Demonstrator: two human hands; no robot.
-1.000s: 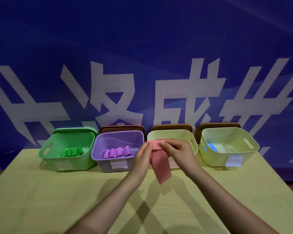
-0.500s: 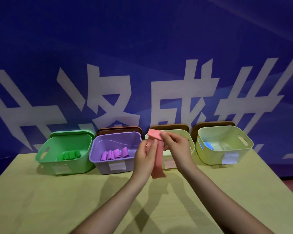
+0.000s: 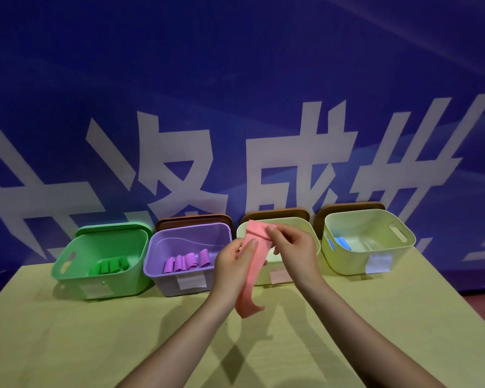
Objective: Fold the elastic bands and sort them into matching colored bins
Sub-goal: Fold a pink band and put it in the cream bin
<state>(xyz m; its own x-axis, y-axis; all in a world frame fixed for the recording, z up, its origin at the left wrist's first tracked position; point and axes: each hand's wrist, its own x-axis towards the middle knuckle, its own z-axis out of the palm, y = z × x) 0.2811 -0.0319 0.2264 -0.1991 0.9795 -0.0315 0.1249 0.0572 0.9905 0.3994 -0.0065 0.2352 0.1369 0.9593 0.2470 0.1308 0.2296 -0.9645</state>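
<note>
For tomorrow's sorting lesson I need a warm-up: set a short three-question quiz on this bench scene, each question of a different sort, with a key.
1. True or false: both hands hold the pink band.
2. Which bin holds blue pieces? A green bin B purple bin C rightmost pale bin
3. Fill in: the band's free end hangs over the ____.

Key: 1 true. 2 C. 3 table.

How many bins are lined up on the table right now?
4, in a row along the table's far edge: green bin far left, purple bin next, a pale bin partly hidden behind the hands, and another pale bin far right.
</note>
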